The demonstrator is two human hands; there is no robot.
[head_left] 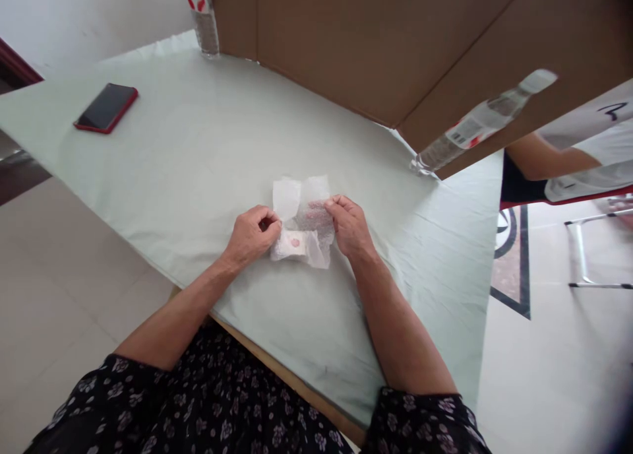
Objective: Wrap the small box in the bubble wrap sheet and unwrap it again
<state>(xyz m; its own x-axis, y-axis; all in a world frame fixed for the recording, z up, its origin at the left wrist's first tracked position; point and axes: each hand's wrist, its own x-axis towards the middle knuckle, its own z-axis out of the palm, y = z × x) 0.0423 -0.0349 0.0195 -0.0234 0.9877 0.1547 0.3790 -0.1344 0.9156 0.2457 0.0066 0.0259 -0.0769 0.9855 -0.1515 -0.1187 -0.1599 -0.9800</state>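
Note:
On the cloth before me lies a small white box point(295, 243) with a pinkish round mark on top. A sheet of translucent bubble wrap point(316, 220) lies around it, its flaps spread behind and to the right. My left hand point(253, 235) pinches the wrap's left side, close to the box's left corner. With thumb and fingers together, my right hand point(350, 224) grips the wrap's right edge. Through the raised sheet some of the right fingers show blurred. The box's lower sides are hidden by the wrap.
A pale green cloth point(198, 144) covers the table. A brown cardboard panel point(336, 45) stands at the back, with a plastic bottle point(205, 25) at its left and another tilted-looking bottle point(475, 127) at its right. A red-cased phone point(107, 107) lies far left. Another person's arm point(548, 157) shows at right.

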